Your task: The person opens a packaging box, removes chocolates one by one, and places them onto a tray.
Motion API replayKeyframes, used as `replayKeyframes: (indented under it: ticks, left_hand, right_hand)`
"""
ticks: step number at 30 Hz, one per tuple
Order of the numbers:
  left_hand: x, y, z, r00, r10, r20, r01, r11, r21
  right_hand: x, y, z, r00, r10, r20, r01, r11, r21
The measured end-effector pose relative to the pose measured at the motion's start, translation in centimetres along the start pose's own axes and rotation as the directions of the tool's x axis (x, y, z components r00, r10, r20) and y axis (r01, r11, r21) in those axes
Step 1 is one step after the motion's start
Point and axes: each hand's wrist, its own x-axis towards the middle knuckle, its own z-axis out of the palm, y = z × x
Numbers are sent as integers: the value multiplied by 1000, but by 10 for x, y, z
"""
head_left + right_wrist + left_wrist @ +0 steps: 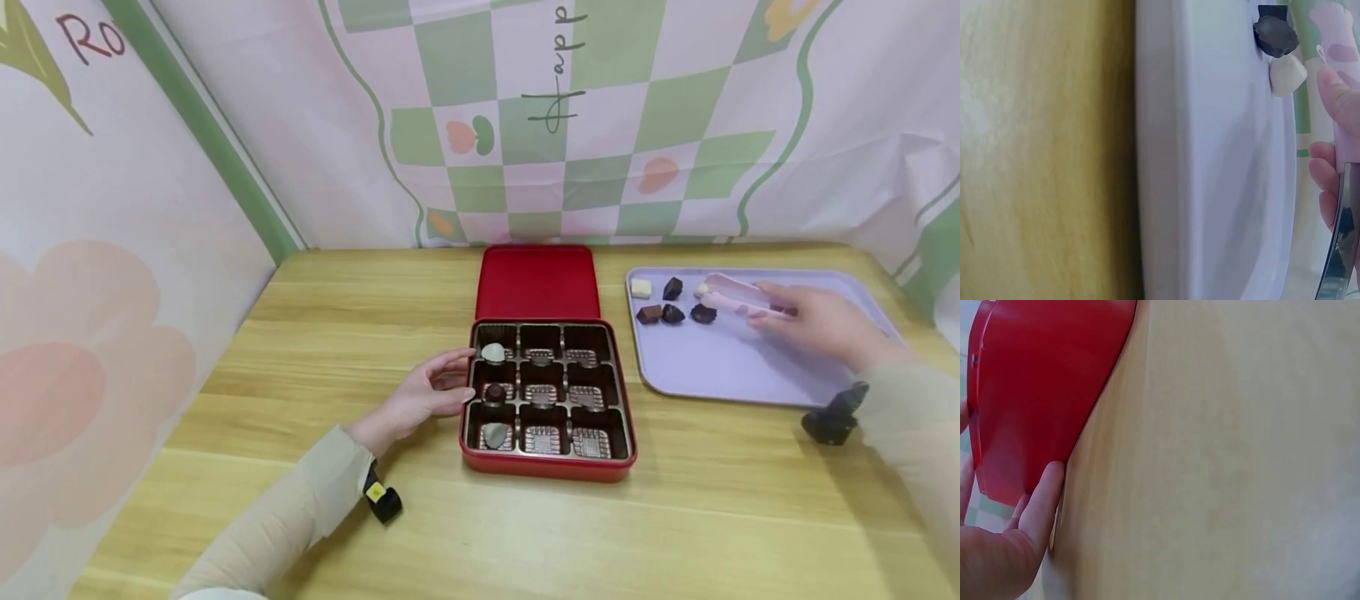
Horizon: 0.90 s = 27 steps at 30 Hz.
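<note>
My left hand [420, 392] rests its fingertips against the left side of a red tin box [547, 468]; the left wrist view shows the fingers [1044, 497] lying along its wall. Inside, a dark tray has several compartments; its left column holds a white chocolate [493, 353], a brown chocolate [494, 393] and a greyish chocolate [494, 435]. Over a lilac tray [720, 375], my right hand [825, 325] grips pink tongs [738, 293]. Their tips are at a white chocolate [701, 290]; whether they touch it I cannot tell.
On the lilac tray's left part lie a white square chocolate [641, 288], a brown chocolate [649, 314] and several dark chocolates [672, 289]. Behind the tin is its open red lid [536, 279]. A patterned cloth [525, 192] hangs at the table's [337, 333] back edge.
</note>
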Motion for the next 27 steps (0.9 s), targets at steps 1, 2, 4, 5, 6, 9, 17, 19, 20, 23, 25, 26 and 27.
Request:
replayKeyframes:
  ticks: [1,2,4,5,6,9,17,19,20,23,25,26,27]
  left_hand:
    - [0,0,0,1000,0,-2,0,1000,0]
    - [0,0,0,1000,2,-1,-2,1000,0]
    - [0,1,0,1000,6,-1,-6,1000,5]
    - [0,1,0,1000,1,-4,-1,1000,1]
    - [0,1,0,1000,1,-4,-1,1000,1]
    - [0,1,0,1000,-7,-8,7,1000,-2]
    - [-1,2,2,1000,-2,-14,2,1000,1]
    - [-1,1,2,1000,-5,-15,5,1000,-5]
    - [-1,1,2,1000,-6,-14,6,1000,-6]
    - [0,0,1,1000,-8,-11,8,1000,-8]
    - [0,0,1,1000,-7,-8,7,1000,-9]
    - [0,0,1,1000,-5,-7,5,1000,-7]
    - [0,0,1,1000,-4,-5,4,1000,-7]
  right_hand:
    - [0,0,-1,1000,-8,-15,8,1000,1]
    - [0,-1,-1,999,-17,-28,17,1000,0]
    - [0,-2,-2,998,-34,-50,33,999,-11]
    - [-1,-2,-2,997,-41,-60,40,999,-18]
    - [-1,-3,-2,997,-47,-66,46,999,-22]
    - [-2,-6,-4,995,-59,-75,56,998,-38]
    - [-5,-32,-10,994,-96,-55,93,994,-56]
    - [-4,-39,-11,992,-117,-47,113,991,-74]
    - [-4,-43,-11,991,-128,-42,124,989,-83]
    - [-2,-51,-11,985,-170,-40,164,980,-115]
    - [-2,-57,-10,978,-202,-53,194,973,-128]
    - [-2,-59,-10,974,-217,-59,208,969,-134]
    - [-2,-61,-9,971,-232,-66,221,965,-141]
